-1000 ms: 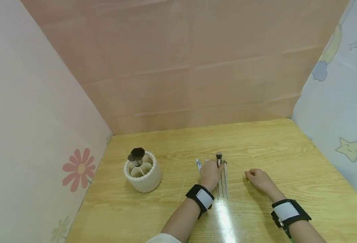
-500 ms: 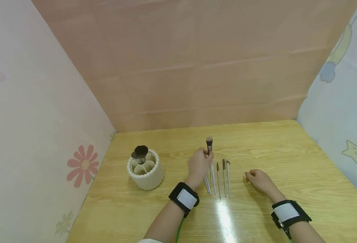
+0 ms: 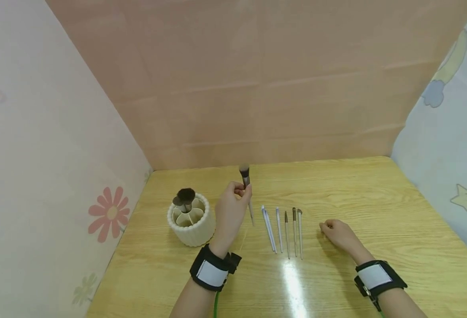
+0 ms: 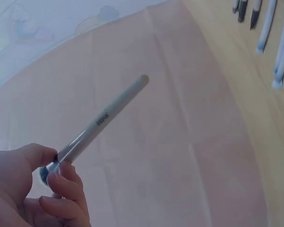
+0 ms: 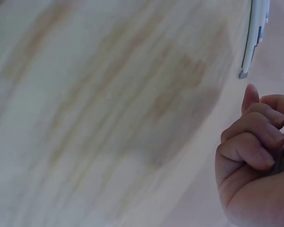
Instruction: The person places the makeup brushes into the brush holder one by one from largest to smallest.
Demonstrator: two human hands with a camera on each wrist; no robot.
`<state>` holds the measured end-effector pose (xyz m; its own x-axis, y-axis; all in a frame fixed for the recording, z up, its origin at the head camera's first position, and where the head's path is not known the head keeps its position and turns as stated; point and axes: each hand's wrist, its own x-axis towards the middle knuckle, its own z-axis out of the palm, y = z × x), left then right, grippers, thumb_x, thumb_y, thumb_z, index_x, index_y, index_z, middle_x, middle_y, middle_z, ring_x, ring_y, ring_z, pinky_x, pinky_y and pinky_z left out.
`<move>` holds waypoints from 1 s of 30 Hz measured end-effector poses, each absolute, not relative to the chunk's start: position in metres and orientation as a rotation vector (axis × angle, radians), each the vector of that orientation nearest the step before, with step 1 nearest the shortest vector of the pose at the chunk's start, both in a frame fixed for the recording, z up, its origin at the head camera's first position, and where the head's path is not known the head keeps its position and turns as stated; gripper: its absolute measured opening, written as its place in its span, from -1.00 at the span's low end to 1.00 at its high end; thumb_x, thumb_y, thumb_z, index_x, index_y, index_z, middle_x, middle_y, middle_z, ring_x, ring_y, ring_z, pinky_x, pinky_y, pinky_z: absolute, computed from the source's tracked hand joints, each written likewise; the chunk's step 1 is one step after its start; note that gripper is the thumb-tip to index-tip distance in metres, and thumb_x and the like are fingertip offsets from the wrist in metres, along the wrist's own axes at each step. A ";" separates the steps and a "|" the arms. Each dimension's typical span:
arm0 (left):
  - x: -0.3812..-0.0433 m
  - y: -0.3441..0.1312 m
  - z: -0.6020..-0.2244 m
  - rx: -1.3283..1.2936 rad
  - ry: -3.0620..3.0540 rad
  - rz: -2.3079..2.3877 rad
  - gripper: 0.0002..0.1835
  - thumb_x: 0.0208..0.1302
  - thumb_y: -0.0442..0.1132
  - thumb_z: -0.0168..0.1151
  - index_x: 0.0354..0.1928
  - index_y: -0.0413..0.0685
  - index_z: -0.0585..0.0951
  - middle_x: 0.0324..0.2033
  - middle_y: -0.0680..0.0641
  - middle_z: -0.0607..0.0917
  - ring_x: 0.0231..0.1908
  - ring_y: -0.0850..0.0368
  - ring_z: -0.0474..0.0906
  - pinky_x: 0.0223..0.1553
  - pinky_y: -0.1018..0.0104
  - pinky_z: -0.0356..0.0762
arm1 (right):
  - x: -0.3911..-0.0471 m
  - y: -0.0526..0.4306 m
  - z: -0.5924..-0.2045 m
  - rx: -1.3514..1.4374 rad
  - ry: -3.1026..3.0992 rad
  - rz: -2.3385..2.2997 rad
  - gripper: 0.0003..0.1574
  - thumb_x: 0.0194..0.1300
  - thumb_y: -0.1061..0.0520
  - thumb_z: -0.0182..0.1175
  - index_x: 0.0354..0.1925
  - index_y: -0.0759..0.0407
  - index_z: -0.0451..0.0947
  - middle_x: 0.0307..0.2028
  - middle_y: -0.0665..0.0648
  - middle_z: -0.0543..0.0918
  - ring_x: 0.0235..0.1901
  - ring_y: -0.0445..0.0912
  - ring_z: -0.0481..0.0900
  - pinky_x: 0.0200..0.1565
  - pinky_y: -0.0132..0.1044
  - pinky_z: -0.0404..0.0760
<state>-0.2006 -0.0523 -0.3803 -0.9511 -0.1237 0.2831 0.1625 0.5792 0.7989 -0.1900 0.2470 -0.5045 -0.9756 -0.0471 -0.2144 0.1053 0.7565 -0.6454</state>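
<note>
My left hand [image 3: 230,210] pinches a makeup brush [image 3: 246,176] between thumb and fingers near its dark bristle head. The bristles point up in the head view, and the pale handle slants down. In the left wrist view the brush handle [image 4: 104,118] stretches away from the fingertips. To the left of this hand stands a cream ribbed brush holder [image 3: 193,232] with compartments; a dark fluffy brush [image 3: 186,195] and a smaller brush [image 3: 177,201] stick up from it. My right hand [image 3: 340,234] rests on the table with loosely curled fingers and nothing in them.
Several slim makeup brushes [image 3: 288,238] lie side by side on the wooden table [image 3: 348,190], between the two hands. Among them are white-handled brushes [image 3: 270,229] at the left. A peach backdrop [image 3: 257,88] and patterned side panels [image 3: 78,132] enclose the table.
My left hand has lifted the makeup brush from the row and carried it left, towards the brush holder. My right hand has stayed in place. The view has shifted slightly.
</note>
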 end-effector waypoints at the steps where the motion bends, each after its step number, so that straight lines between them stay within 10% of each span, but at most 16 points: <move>1: -0.199 -0.057 -0.378 -0.017 -2.484 -1.336 -0.73 0.31 -0.02 0.17 -0.28 -0.11 0.59 -0.44 -0.04 0.66 -0.71 0.31 0.27 -0.70 0.48 0.16 | -0.191 0.247 -0.504 0.047 2.734 -1.026 -0.56 0.45 0.04 -0.11 -0.49 0.23 0.46 -0.70 -0.02 0.27 -0.68 -0.18 0.19 -0.59 -0.36 0.24; 30: -0.173 -0.178 -0.384 0.277 -2.344 -0.842 -0.71 0.34 -0.11 0.11 -0.22 -0.25 0.55 -0.39 -0.25 0.76 -0.52 -0.11 0.69 -0.46 0.00 0.58 | -0.191 0.241 -0.505 0.015 2.740 -1.021 -0.56 0.46 0.04 -0.09 -0.47 0.25 0.48 -0.70 -0.04 0.23 -0.68 -0.19 0.17 -0.60 -0.36 0.22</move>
<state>-0.1728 -0.1775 -0.3838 -0.7825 -0.3861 0.4885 0.0132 0.7741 0.6329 -0.1907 0.2408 -0.5052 -0.9763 -0.0662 -0.2060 0.0848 0.7590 -0.6456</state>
